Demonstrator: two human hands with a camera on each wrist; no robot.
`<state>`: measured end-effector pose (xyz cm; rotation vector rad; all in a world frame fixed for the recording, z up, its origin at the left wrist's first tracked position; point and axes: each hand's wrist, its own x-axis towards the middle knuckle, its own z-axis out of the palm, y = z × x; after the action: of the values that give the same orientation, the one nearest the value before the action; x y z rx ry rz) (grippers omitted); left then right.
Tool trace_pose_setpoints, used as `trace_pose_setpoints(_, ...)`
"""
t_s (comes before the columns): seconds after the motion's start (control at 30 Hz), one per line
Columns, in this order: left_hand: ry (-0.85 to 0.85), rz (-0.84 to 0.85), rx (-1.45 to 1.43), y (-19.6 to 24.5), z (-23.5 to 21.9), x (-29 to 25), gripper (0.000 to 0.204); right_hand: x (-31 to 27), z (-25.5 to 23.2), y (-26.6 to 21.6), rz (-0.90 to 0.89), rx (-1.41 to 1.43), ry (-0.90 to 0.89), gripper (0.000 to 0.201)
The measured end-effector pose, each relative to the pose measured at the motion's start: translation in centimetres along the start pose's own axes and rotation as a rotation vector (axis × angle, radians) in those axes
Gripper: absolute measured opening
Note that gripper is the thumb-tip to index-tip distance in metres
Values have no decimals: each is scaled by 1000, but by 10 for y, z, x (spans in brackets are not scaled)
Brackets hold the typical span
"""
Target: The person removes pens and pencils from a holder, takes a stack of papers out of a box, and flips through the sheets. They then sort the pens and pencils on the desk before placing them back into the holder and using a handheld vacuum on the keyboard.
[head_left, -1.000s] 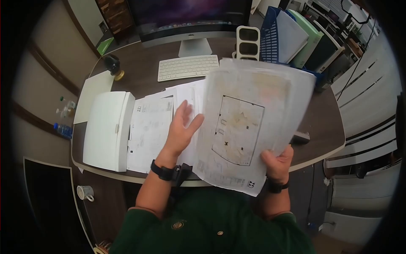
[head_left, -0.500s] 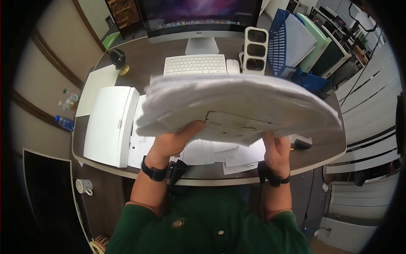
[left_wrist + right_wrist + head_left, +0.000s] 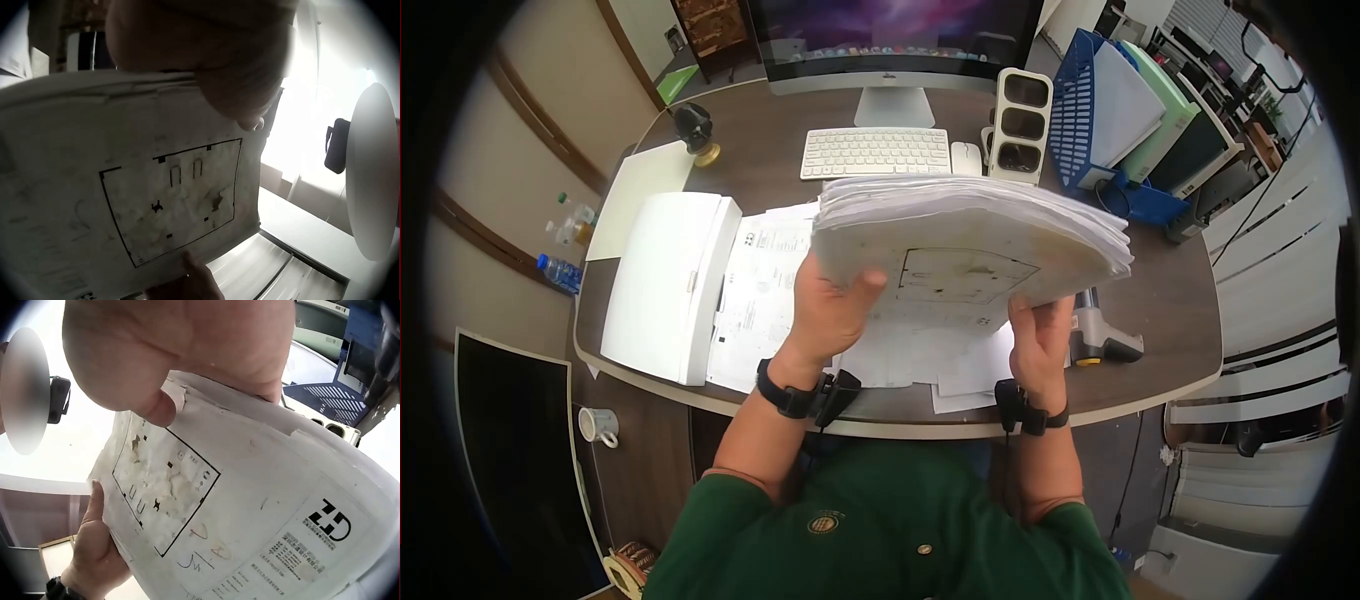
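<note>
A thick stack of paper drawings [image 3: 970, 240] stands tilted on edge above the desk, its front sheet printed with a black floor plan and stained brown. My left hand [image 3: 828, 315] holds the stack's left side, thumb in front and fingers hidden behind it. At the right side my right hand [image 3: 1043, 345] grips it the same way. In the left wrist view the thumb presses on the front sheet [image 3: 69, 162] near the plan's outline. The right wrist view shows the left hand [image 3: 97, 553] at the opposite edge. Loose printed sheets [image 3: 750, 290] lie on the desk underneath.
A white box file [image 3: 665, 285] lies to the left, near a black-handled stamp [image 3: 696, 130]. Beyond the stack are a keyboard [image 3: 875, 152], a mouse [image 3: 966, 158] and a monitor [image 3: 890, 40]. A blue file rack [image 3: 1075, 120] and a grey handheld device [image 3: 1105, 335] are on the right.
One second ago my left hand was off the stack, which my right hand held leaning to the right. Both hands then took hold, and the stack has come to the middle with its edges bunched closer.
</note>
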<state>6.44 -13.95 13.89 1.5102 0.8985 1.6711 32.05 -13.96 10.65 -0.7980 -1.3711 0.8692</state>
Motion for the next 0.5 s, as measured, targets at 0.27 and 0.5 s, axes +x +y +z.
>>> trace_pose_setpoints(0.27,66,132,22,8,5,13,90,-5,2,2,-49,-16,4,63)
trace_pose_setpoints(0.5,111,198,201,6,10,13,86,-13,-2,2,-27,-30,18,55)
